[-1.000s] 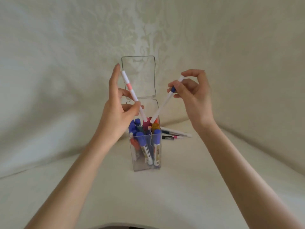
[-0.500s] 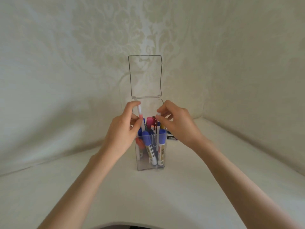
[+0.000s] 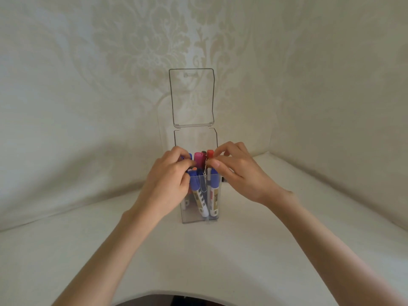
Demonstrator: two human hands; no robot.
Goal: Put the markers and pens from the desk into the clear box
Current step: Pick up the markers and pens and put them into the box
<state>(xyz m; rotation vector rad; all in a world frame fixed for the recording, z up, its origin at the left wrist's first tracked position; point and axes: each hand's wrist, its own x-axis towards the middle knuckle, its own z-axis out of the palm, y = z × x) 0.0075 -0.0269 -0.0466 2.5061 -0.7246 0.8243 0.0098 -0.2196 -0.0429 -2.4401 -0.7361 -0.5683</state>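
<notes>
Your hands [image 3: 167, 182] [image 3: 240, 173] curl at the clear, square box's [image 3: 198, 217] mouth above upright markers [image 3: 199, 199]; what each grip holds is hidden.

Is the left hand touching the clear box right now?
Touching. In the head view the left hand lies against the left wall and rim of the clear box, its fingers curled over the opening among the marker caps, with no gap visible.

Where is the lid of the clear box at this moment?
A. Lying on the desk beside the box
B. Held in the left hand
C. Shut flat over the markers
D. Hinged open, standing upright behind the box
D: the lid stands upright above the rear wall of the clear box, clear of both hands.
</notes>
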